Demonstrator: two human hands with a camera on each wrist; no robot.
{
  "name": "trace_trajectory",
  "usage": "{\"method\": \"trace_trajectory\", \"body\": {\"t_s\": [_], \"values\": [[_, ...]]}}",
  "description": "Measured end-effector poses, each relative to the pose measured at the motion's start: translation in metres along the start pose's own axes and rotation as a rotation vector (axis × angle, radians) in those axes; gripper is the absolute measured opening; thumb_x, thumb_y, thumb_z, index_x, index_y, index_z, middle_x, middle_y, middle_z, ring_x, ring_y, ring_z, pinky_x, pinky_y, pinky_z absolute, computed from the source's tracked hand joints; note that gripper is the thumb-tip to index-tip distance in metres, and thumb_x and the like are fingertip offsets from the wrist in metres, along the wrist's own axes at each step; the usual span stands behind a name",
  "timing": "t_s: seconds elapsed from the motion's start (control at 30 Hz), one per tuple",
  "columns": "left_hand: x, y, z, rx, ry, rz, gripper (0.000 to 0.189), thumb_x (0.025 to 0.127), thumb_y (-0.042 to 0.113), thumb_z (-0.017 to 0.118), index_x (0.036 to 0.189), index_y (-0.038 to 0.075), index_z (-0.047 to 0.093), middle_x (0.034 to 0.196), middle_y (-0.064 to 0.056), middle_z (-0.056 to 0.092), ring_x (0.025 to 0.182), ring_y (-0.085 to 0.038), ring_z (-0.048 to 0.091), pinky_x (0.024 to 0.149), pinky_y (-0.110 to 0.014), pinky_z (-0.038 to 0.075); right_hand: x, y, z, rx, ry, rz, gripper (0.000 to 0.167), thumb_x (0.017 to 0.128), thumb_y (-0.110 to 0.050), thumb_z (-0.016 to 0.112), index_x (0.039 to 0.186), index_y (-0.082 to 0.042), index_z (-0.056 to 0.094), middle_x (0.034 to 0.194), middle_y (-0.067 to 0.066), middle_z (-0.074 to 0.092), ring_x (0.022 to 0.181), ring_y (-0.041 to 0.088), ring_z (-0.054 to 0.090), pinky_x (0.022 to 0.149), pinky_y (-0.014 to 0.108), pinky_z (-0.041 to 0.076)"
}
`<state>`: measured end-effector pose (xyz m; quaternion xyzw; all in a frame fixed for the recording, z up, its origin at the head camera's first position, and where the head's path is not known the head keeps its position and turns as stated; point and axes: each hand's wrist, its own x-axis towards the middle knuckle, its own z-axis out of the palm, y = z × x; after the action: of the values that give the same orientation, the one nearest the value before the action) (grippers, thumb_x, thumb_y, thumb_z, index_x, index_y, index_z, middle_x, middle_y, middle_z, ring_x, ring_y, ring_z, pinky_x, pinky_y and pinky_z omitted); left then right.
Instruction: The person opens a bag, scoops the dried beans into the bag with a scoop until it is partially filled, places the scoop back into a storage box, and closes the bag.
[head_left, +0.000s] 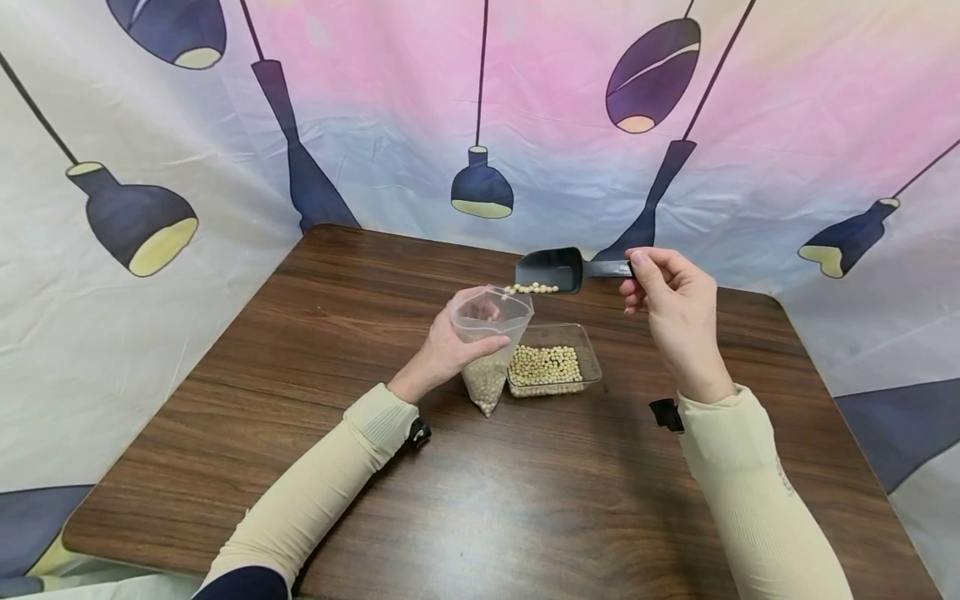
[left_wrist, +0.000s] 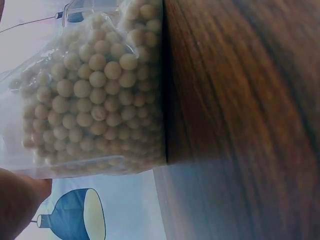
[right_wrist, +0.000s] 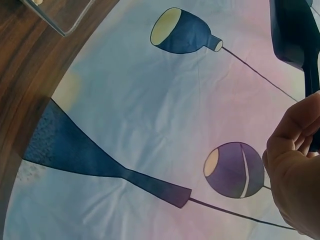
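My left hand (head_left: 450, 337) grips a clear plastic bag (head_left: 491, 337) near its top, fingers on the far side and thumb in front. Pale round beans (left_wrist: 95, 95) fill the lower part of the bag, which touches the table in the left wrist view. My right hand (head_left: 678, 312) pinches the handle of a black scoop (head_left: 566, 271), seen also as a dark scoop (right_wrist: 292, 32) in the right wrist view. The scoop is held above the bag's open mouth, with several beans (head_left: 536, 288) along its lower edge by the lip.
A clear rectangular container (head_left: 592, 371) holding more beans stands on the brown wooden table (head_left: 360, 317), just right of the bag. Behind the table hangs a cloth backdrop (head_left: 405, 125) printed with lamps.
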<state>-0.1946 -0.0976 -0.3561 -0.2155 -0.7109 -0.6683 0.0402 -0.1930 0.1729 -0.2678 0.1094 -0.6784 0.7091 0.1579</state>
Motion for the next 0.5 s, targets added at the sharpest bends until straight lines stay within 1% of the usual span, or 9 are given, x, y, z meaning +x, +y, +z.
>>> {"method": "trace_trajectory", "body": {"t_s": [0.17,0.27,0.37,0.43,0.5], "values": [[-0.0001,0.0005,-0.0008,0.004,-0.001,-0.009,0.065,0.079,-0.003,0.075,0.137,0.000,0.045,0.115,-0.023,0.057,0.104,-0.029,0.058,0.091,-0.037,0.048,-0.0027,-0.0051,0.0028,-0.035,-0.002,-0.047,0.020,0.093,-0.018,0.066,0.102,-0.001,0.069,0.068,0.006,0.065,0.057,0.013,0.060,0.052,0.023,0.052],[-0.0004,0.0000,-0.0007,-0.010,-0.008,-0.003,0.065,0.079,-0.004,0.075,0.137,-0.001,0.045,0.115,-0.025,0.057,0.105,-0.031,0.058,0.091,-0.037,0.047,-0.0048,-0.0078,0.0048,-0.050,-0.010,-0.070,0.019,0.093,-0.017,0.066,0.103,0.000,0.069,0.069,0.007,0.065,0.058,0.013,0.060,0.052,0.023,0.052],[-0.0006,0.0001,-0.0008,-0.020,-0.015,0.011,0.064,0.080,-0.005,0.074,0.136,-0.002,0.045,0.115,-0.028,0.057,0.105,-0.034,0.058,0.090,-0.037,0.048,-0.0061,-0.0092,0.0068,-0.093,-0.016,-0.101,0.018,0.093,-0.015,0.066,0.104,-0.001,0.070,0.070,0.008,0.064,0.060,0.013,0.060,0.053,0.022,0.051],[-0.0008,0.0002,-0.0007,-0.026,-0.021,0.021,0.064,0.080,-0.006,0.074,0.137,-0.003,0.044,0.115,-0.029,0.056,0.104,-0.035,0.058,0.089,-0.037,0.048,-0.0060,-0.0090,0.0080,-0.149,-0.006,-0.133,0.018,0.094,-0.015,0.064,0.104,-0.001,0.070,0.071,0.009,0.064,0.060,0.013,0.060,0.053,0.022,0.051],[-0.0011,0.0006,-0.0007,-0.022,-0.022,0.028,0.064,0.080,-0.006,0.073,0.136,-0.003,0.044,0.114,-0.029,0.056,0.104,-0.035,0.058,0.089,-0.037,0.048,-0.0062,-0.0096,0.0093,-0.239,0.023,-0.190,0.018,0.095,-0.013,0.062,0.105,0.000,0.069,0.073,0.011,0.064,0.061,0.011,0.060,0.055,0.021,0.050]]}}
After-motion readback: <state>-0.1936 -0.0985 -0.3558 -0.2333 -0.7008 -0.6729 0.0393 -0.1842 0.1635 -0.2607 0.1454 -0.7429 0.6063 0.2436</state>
